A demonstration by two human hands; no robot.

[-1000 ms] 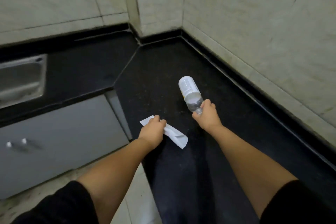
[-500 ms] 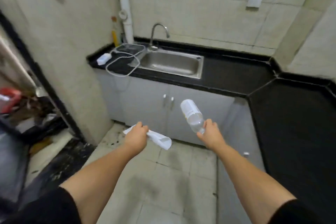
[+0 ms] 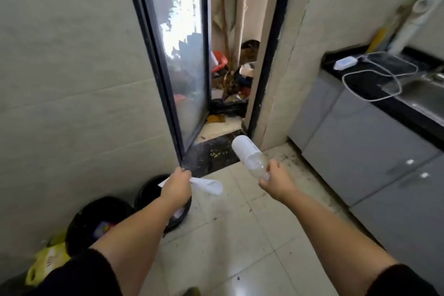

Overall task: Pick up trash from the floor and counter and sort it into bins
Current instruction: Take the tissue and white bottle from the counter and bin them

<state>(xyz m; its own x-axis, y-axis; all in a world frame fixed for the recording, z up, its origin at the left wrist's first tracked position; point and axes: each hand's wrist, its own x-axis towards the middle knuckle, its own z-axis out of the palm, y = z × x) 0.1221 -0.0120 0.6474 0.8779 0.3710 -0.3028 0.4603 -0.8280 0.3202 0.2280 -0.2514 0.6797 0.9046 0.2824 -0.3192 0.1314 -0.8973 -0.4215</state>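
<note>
We have turned from the sink toward the doorway. Our left hand (image 3: 177,185) grips one white paper (image 3: 209,184) above two black bins (image 3: 144,191) on the floor; our right hand (image 3: 276,179) grips one clear bottle (image 3: 248,152), its label unreadable.

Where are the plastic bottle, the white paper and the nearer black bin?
plastic bottle (image 3: 247,153): head view, on its white label.
white paper (image 3: 210,185): head view, on the free end.
nearer black bin (image 3: 83,217): head view, on its rim.
</note>
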